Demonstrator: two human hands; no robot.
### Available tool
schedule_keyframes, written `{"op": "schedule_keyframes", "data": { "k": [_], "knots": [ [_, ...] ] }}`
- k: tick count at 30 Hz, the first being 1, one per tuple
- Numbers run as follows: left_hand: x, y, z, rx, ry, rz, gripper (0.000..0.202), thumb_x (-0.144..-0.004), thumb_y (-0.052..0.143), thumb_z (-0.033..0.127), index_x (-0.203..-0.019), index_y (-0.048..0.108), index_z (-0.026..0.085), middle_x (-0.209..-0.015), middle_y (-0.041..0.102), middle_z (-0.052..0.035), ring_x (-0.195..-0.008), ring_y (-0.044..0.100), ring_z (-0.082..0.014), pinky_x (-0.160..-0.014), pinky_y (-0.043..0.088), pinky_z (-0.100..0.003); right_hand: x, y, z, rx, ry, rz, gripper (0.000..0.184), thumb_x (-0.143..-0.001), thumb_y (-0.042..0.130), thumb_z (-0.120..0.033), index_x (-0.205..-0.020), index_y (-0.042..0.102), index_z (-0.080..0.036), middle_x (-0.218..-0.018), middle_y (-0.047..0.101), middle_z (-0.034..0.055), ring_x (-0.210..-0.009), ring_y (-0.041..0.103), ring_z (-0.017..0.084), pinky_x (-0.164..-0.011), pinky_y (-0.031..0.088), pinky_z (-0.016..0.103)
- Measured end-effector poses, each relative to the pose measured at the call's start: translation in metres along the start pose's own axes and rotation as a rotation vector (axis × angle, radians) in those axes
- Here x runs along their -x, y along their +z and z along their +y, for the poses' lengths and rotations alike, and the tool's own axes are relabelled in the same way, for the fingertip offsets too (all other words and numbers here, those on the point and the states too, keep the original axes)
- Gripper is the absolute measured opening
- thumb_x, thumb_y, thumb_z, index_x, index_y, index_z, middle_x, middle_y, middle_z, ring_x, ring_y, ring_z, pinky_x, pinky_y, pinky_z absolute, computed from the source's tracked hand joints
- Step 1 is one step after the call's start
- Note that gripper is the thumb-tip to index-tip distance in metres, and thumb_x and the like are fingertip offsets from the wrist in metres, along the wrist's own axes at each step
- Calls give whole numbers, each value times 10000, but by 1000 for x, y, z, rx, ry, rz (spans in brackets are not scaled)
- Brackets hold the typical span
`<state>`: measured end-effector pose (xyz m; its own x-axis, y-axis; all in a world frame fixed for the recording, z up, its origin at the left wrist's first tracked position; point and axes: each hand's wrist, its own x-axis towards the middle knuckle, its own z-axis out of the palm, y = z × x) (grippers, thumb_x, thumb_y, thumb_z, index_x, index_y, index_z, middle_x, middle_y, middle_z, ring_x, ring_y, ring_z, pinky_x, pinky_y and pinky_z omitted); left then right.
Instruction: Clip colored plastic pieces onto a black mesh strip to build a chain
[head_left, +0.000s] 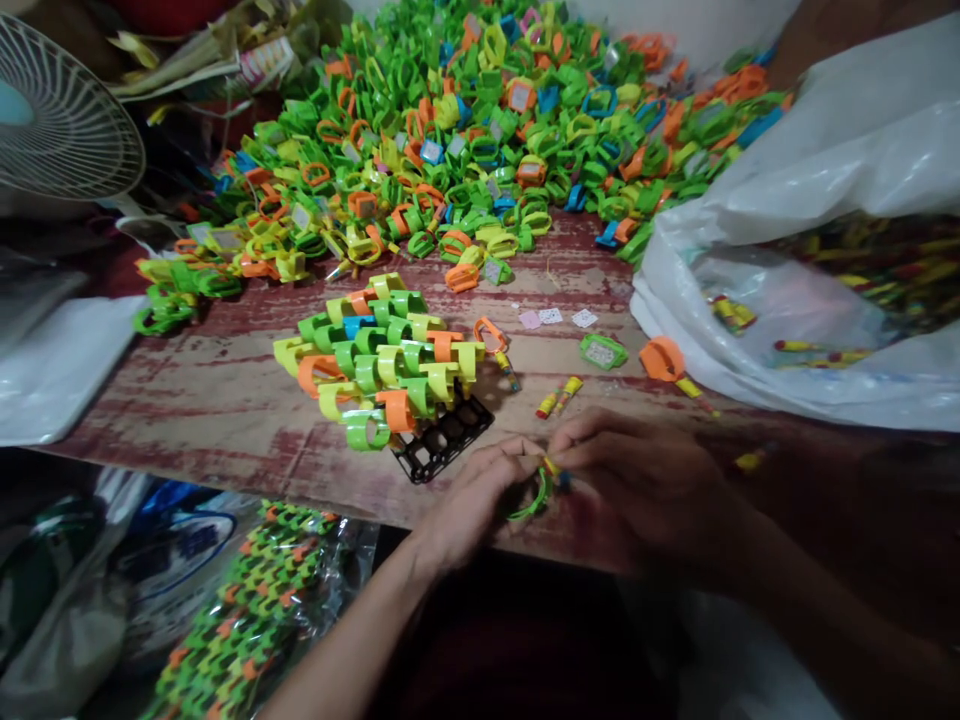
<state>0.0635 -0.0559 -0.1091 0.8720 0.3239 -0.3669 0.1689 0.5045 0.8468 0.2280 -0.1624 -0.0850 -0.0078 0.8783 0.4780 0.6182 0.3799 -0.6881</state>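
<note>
My left hand is closed around a green plastic toy watch, whose looped strap hangs below the fingers near the table's front edge. With its fingertips pinched, my right hand meets the left one at a small yellow-and-red tube against the watch. Just beyond the hands lie two more such tubes. To the left, a black rack carries rows of toy watches in green, yellow, orange and blue. An orange toy watch with a tube at its end lies beside the rack.
A large heap of toy watches covers the back of the table. At right stands a white sack holding many tubes. A fan is at far left. Packed watches in clear plastic lie below the table edge.
</note>
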Motion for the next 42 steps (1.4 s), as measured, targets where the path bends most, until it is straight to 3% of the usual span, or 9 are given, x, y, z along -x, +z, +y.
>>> {"op": "schedule_keyframes", "data": {
  "k": [8, 18, 23, 27, 31, 33, 36, 39, 42],
  "knots": [
    [11, 1, -7, -20, -56, -101, 488, -780, 715, 607, -933, 598, 159, -666, 506, 34, -497, 409, -57, -426, 293, -149, 7, -7, -11, 108, -107, -27, 157, -972, 507, -129, -983, 653, -186, -936, 702, 63, -873, 698, 110, -790, 569, 168],
    [33, 11, -9, 69, -76, -17, 318, -715, 710, 426, -775, 540, 164, -629, 571, 26, -406, 342, -28, -391, 222, -172, 20, 13, -17, 57, -172, -102, 201, -944, 477, -40, -990, 636, -155, -933, 681, 54, -873, 667, 94, -808, 537, 132],
    [52, 0, -6, -253, 74, 182, 166, -748, 631, 306, -758, 563, 155, -609, 476, 62, -514, 336, -54, -471, 255, -172, 16, 35, -13, 97, -196, -62, 215, -972, 462, -75, -1140, 571, -154, -994, 682, 71, -958, 643, 152, -866, 521, 254],
    [63, -13, -8, -589, 180, 337, 98, -786, 606, 250, -833, 597, 165, -689, 530, 57, -618, 435, -85, -561, 357, -181, 10, 53, -9, 458, -230, -122, 203, -973, 500, -152, -1145, 604, -120, -1027, 680, 114, -952, 587, 237, -864, 458, 403],
    [65, -20, -16, -777, 225, 404, 98, -817, 603, 238, -896, 612, 180, -762, 632, 34, -672, 556, -122, -645, 434, -217, 4, 67, -15, 707, -184, -134, 163, -954, 522, -143, -1023, 666, -112, -903, 661, 99, -801, 520, 232, -747, 391, 378],
    [66, -21, -20, -905, 265, 414, 95, -834, 597, 201, -928, 606, 188, -821, 669, 16, -729, 615, -147, -690, 458, -236, 4, 72, -19, 721, -158, -141, 147, -937, 532, -106, -989, 670, -108, -852, 639, 83, -770, 507, 227, -719, 381, 360],
    [75, -20, -18, -1098, 350, 440, 322, -843, 639, 172, -1154, 558, 188, -1011, 710, -33, -865, 682, -195, -753, 502, -268, 4, 76, -22, 683, -115, -162, 158, -935, 510, -73, -964, 656, -124, -829, 624, 67, -746, 522, 218, -675, 386, 335],
    [95, -22, -7, -1193, 496, 548, 623, -834, 748, 350, -1359, 445, 206, -1140, 699, -65, -906, 698, -212, -758, 538, -281, 4, 80, -23, 561, -59, -178, 192, -967, 452, -81, -957, 625, -163, -830, 629, 49, -719, 565, 195, -629, 408, 300],
    [115, -33, -1, -1112, 584, 725, 453, -902, 656, 494, -1272, 537, 263, -1008, 725, -1, -781, 693, -161, -674, 536, -234, 6, 87, -21, 434, -26, -73, 184, -1011, 409, -146, -949, 577, -190, -822, 644, 38, -716, 622, 170, -630, 461, 262]
  ]
}}
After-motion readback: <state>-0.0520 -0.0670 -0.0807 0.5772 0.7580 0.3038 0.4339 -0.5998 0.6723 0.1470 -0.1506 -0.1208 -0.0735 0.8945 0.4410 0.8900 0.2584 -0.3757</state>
